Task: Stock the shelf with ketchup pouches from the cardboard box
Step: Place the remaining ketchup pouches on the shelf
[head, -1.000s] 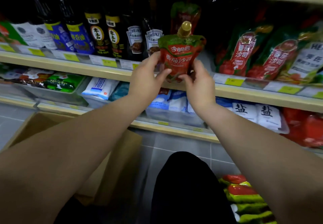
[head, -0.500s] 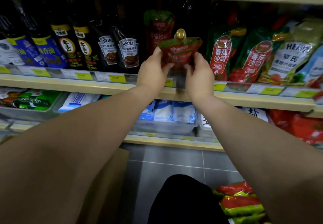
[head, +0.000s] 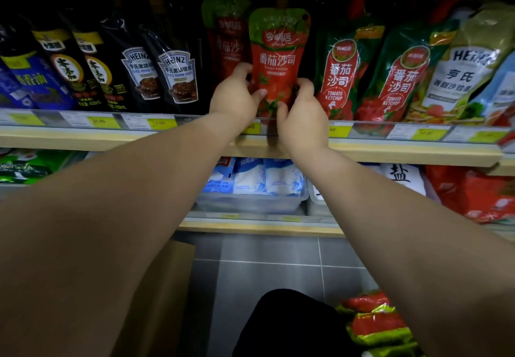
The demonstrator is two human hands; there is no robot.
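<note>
A red and green ketchup pouch (head: 277, 58) stands upright on the wooden shelf (head: 390, 154), in the dark gap between other products. My left hand (head: 237, 97) grips its lower left edge and my right hand (head: 301, 111) grips its lower right edge. A second pouch of the same kind (head: 227, 39) stands just behind and to the left. Several more ketchup pouches (head: 373, 326) lie stacked at the bottom right. A corner of the cardboard box (head: 164, 287) shows under my left forearm; its inside is hidden.
Dark sauce bottles and Heinz pepper-sauce pouches (head: 178, 78) fill the shelf on the left. Green tomato ketchup bags (head: 340, 75) and a Heinz salad dressing bag (head: 462, 75) lean on the right. Salt bags (head: 262, 178) sit on the lower shelf. Grey tiled floor lies below.
Both hands have pushed the pouch deeper onto the shelf and stood it upright beside the other pouch. My view has moved closer to the shelf.
</note>
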